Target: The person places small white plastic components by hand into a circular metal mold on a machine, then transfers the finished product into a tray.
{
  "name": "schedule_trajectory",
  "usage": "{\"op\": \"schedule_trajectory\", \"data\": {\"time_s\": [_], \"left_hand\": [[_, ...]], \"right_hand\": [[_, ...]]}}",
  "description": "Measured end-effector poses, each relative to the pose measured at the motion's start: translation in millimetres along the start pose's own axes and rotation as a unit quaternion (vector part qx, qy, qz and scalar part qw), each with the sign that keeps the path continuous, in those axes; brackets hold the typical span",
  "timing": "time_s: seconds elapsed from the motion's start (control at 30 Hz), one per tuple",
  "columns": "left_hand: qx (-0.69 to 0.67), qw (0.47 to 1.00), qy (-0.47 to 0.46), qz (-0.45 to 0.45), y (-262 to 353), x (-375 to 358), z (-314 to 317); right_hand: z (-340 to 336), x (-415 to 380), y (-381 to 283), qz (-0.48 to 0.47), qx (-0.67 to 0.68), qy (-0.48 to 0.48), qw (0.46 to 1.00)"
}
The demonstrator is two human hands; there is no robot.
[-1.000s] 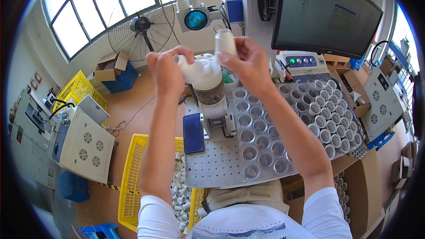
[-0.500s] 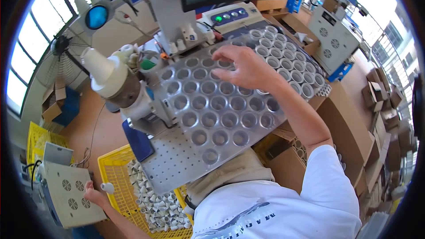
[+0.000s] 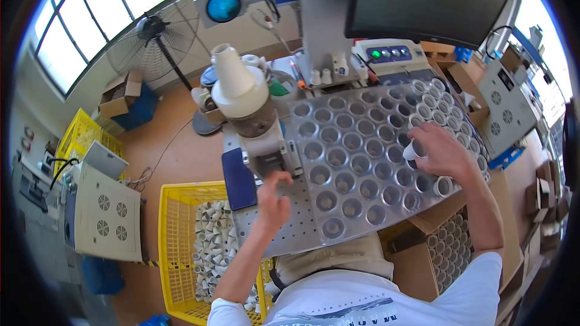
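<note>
My right hand is closed around a white cup-shaped part, over the right side of a clear tray full of round holes. White cups fill the tray's far right holes, and one cup sits near its front right edge. My left hand is by the base of a rotary fixture, its index finger stretched to the metal and its thumb apart. A white stepped cone sits tilted on top of the fixture, just beyond that hand.
A yellow basket of small white parts stands low on the left. A round blue-green lens hangs behind the fixture. A monitor and a control box with a green light stand at the back; a cardboard box holds more cups.
The left hand has come from beside the basket, where a small white part was in the air, up to the fixture. My right hand moved toward the tray's right and now holds a cup.
</note>
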State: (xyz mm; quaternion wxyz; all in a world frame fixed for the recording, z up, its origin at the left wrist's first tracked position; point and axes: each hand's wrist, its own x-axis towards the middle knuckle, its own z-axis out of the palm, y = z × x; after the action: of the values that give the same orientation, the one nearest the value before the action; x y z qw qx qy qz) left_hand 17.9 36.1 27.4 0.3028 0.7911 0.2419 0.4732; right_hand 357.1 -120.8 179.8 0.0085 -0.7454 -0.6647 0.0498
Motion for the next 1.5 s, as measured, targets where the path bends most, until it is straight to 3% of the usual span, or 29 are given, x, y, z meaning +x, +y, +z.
{"op": "schedule_trajectory", "data": {"time_s": [0.1,0.17,0.23,0.33,0.47,0.77,1.0,1.1,1.23,1.5], "left_hand": [[-0.018,1.000,-0.006,-0.019,-6.0,-9.2,20.8],[-0.011,1.000,-0.014,-0.018,-16.6,-21.7,24.8],[0.025,0.992,-0.099,-0.074,-31.9,-31.6,22.3],[0.033,0.991,-0.096,-0.090,-29.1,-31.8,21.7],[0.034,0.994,-0.054,-0.085,-27.1,-30.7,25.1],[0.021,0.995,-0.035,-0.095,-22.2,-26.7,22.9],[-0.031,0.996,0.060,-0.064,5.4,0.1,-10.8],[-0.050,0.987,0.134,-0.069,27.1,24.9,-39.3],[-0.024,0.975,0.218,0.032,40.7,67.0,-78.8],[0.042,0.965,0.252,0.054,53.7,162.7,-115.5]], "right_hand": [[-11.2,34.5,-23.0,-0.008,0.098,0.098,0.990],[-4.1,71.7,-47.3,0.019,0.279,0.114,0.953],[29.9,112.8,-56.0,-0.007,0.356,0.164,0.920],[76.5,160.3,-71.7,0.006,0.412,0.226,0.883],[110.4,172.1,-79.7,-0.026,0.399,0.280,0.873],[114.1,166.3,-73.7,-0.030,0.399,0.293,0.869],[107.8,162.1,-73.0,-0.014,0.409,0.278,0.869],[110.9,163.4,-70.9,-0.016,0.419,0.280,0.864],[111.5,163.6,-69.1,-0.012,0.425,0.280,0.861],[114.9,166.7,-58.8,0.030,0.458,0.282,0.843]]}}
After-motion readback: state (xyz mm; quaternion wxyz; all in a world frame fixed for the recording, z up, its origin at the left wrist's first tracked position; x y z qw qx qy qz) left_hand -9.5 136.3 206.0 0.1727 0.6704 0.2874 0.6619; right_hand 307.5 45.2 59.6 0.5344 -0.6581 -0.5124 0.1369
